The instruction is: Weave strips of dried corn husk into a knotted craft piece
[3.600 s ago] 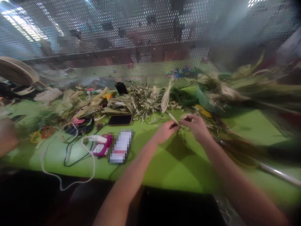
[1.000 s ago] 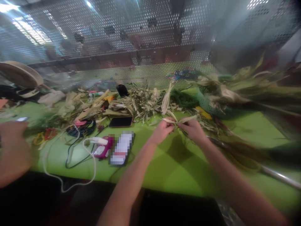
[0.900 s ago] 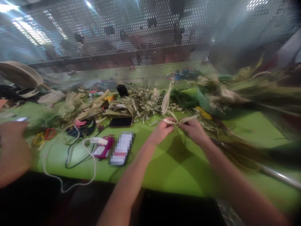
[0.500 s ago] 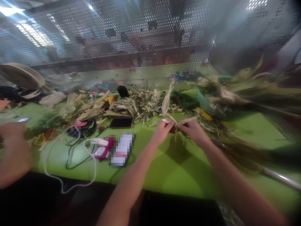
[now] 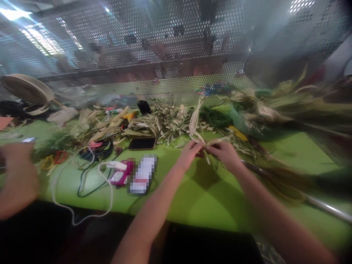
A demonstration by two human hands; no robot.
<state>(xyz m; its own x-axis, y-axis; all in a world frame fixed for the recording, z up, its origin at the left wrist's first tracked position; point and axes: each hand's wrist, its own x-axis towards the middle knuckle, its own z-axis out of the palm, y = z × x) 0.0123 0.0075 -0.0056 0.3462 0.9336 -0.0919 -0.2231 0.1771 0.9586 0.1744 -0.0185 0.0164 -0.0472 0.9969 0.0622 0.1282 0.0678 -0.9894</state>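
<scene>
Both my hands meet over the green table (image 5: 209,205), pinching one dried corn husk (image 5: 194,119). A pale, broad leaf of it stands upright above my fingers, and narrow strips stick out at the sides and below. My left hand (image 5: 190,153) grips it near the base from the left, fingers closed. From the right, my right hand (image 5: 224,153) pinches the strips between thumb and fingers. The fingertips are close together, so the exact crossing of the strips is hard to make out.
Loose husk strips (image 5: 165,121) heap along the back by a perforated metal screen (image 5: 176,62). Left of my arm lie a lit phone (image 5: 142,175), a dark phone (image 5: 142,143), a magenta power bank (image 5: 121,176) and a white cable (image 5: 111,198). Another person's arm (image 5: 18,176) rests at far left.
My fingers have shifted slightly at the husk's base, and the strip hanging below now points more to the right. My right hand has edged a little left.
</scene>
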